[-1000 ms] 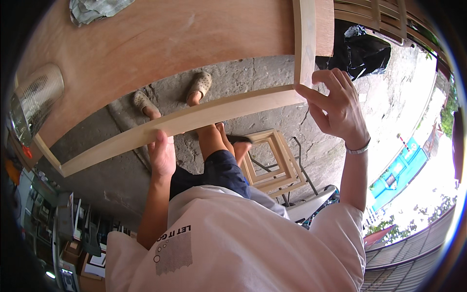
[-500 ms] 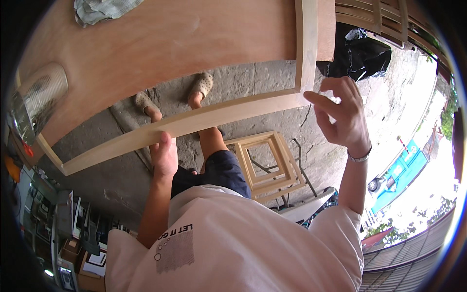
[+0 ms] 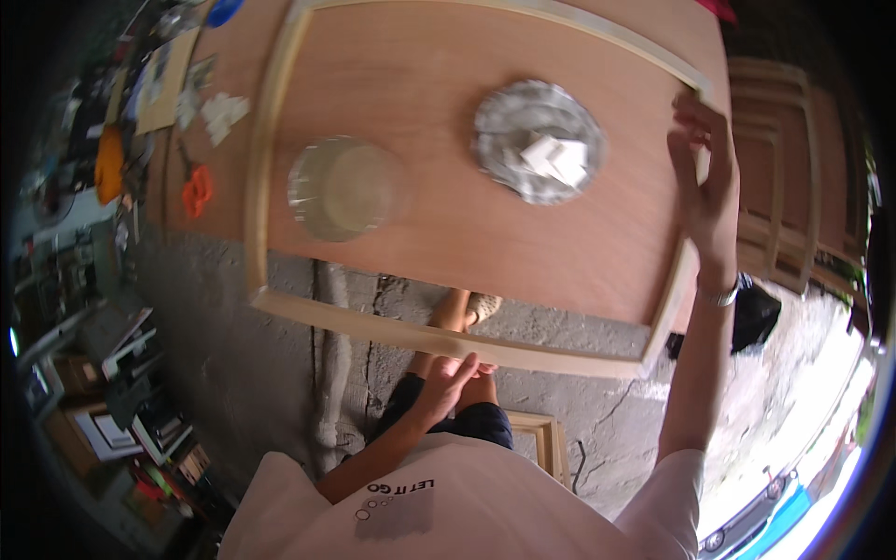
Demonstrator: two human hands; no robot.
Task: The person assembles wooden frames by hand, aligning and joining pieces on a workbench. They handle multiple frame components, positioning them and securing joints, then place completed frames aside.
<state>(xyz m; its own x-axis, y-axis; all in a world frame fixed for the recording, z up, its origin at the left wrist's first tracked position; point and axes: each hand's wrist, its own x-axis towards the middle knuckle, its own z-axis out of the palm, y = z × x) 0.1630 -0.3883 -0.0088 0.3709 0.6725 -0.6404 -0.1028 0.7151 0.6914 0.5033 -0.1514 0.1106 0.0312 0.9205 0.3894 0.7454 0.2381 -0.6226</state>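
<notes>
A large rectangular wooden frame (image 3: 364, 324) lies partly over a brown wooden tabletop (image 3: 448, 252); its near rail juts out past the table's edge. My left hand (image 3: 450, 390) grips that near rail, thumb on top and fingers underneath. At the far right corner my right hand (image 3: 711, 187) is raised over the right rail, its fingers bent and apart, slightly blurred; whether the fingertips touch the wood I cannot tell. Inside the frame's outline stand a clear round tub (image 3: 343, 189) with pale contents and a crumpled silver-grey round piece (image 3: 504, 140) carrying white pieces (image 3: 557, 159).
Orange-handled scissors (image 3: 197, 190) and white scraps (image 3: 224, 116) lie left of the frame. More wooden frames (image 3: 784, 177) lean at the right, above a black plastic bag (image 3: 756, 317). Another small frame (image 3: 537, 437) sits low beside my legs. Cluttered shelves (image 3: 103, 411) fill the left.
My view has swung, bringing the tub and more of the tabletop in. The right hand has gone from the near right corner to the far right one. The left hand still grips the near rail.
</notes>
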